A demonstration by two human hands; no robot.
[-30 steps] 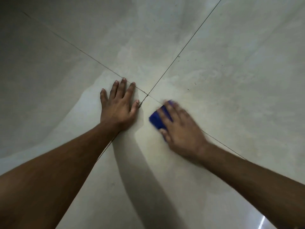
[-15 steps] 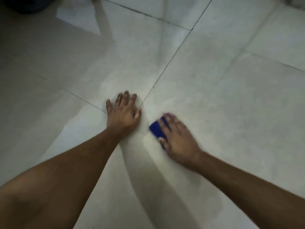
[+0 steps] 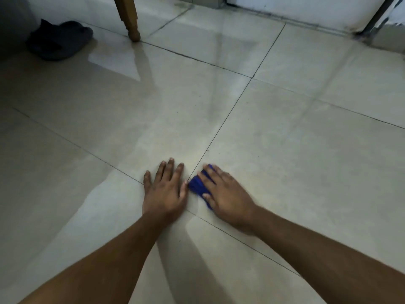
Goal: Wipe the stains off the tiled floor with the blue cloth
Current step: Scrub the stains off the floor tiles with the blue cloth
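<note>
While left hand (image 3: 164, 191) lies flat, right hand (image 3: 225, 194) presses blue cloth (image 3: 197, 185) at grout crossing, bare tiled floor (image 3: 285, 161) beyond.

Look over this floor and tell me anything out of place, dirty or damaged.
A dark slipper lies alone at far left, beside the wooden furniture leg. Dark grime stains the base of the white wall at top right. The tiled floor shows faint specks but no cracks. The blue cloth sits under the right hand.

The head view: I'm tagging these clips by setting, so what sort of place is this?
Probably a room in a home: a glossy beige tiled floor, a turned wooden furniture leg standing on it, and a dark grey slipper left by the wall.
</note>
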